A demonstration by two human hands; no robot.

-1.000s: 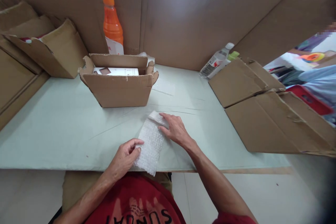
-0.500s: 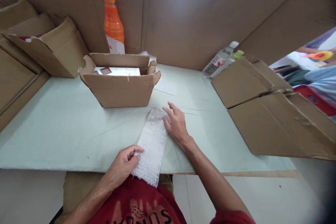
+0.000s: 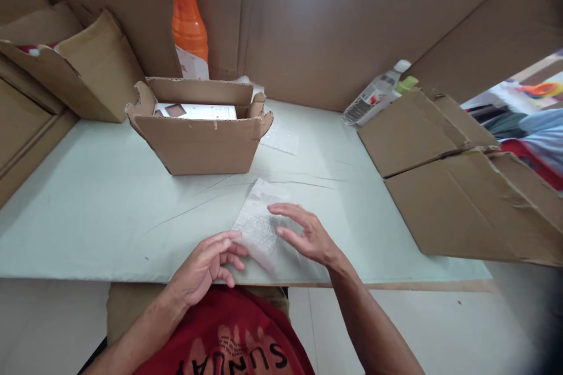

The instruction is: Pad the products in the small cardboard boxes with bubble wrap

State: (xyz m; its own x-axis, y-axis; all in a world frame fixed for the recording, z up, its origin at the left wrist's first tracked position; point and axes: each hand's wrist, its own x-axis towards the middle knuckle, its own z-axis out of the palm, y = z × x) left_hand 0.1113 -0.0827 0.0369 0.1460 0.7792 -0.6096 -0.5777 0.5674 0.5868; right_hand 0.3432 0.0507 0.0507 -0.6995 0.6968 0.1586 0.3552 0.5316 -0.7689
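Note:
A clear strip of bubble wrap (image 3: 259, 225) lies at the front of the table, its near end lifted or folded and blurred. My left hand (image 3: 215, 261) is at its left edge, palm turned inward with the fingers apart. Over its right edge hovers my right hand (image 3: 305, 231), thumb and fingers spread. Whether either hand touches the wrap is hard to make out. Just beyond it stands an open cardboard box (image 3: 211, 146) with a white carton (image 3: 204, 111) inside.
An orange bottle (image 3: 189, 26) stands behind the box. More cardboard boxes (image 3: 97, 64) fill the left side, and others (image 3: 461, 205) the right, near a clear plastic bottle (image 3: 373, 94). Another piece of bubble wrap (image 3: 281, 139) lies behind the open box. Cardboard walls (image 3: 316, 29) enclose the back.
The near end of the bubble wrap, which hung over the table edge, has come up onto the table. My left hand has opened from its pinch; my right hand has moved nearer me.

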